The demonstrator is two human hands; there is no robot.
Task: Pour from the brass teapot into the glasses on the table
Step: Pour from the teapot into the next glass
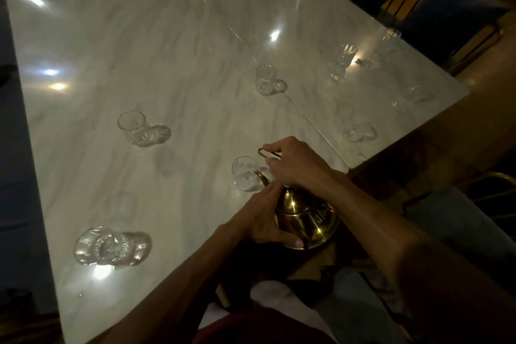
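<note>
A shiny brass teapot (305,213) sits at the near edge of the white marble table (139,45). Its spout points at a small clear glass (245,173) right in front of it. My right hand (296,165) is closed around the thin wire handle above the lid. Against the pot's left side rests my left hand (265,215), fingers on the lid and thumb under the belly. Several other clear glasses stand apart on the table: one near left (109,246), one mid left (134,127), one in the middle (266,79), more at the right.
The table's right edge runs diagonally past a glass (358,131) near it and two tall glasses (344,60) farther back. Chairs with blue seats and wooden frames (435,3) stand beyond the far right edge. My lap is below the teapot.
</note>
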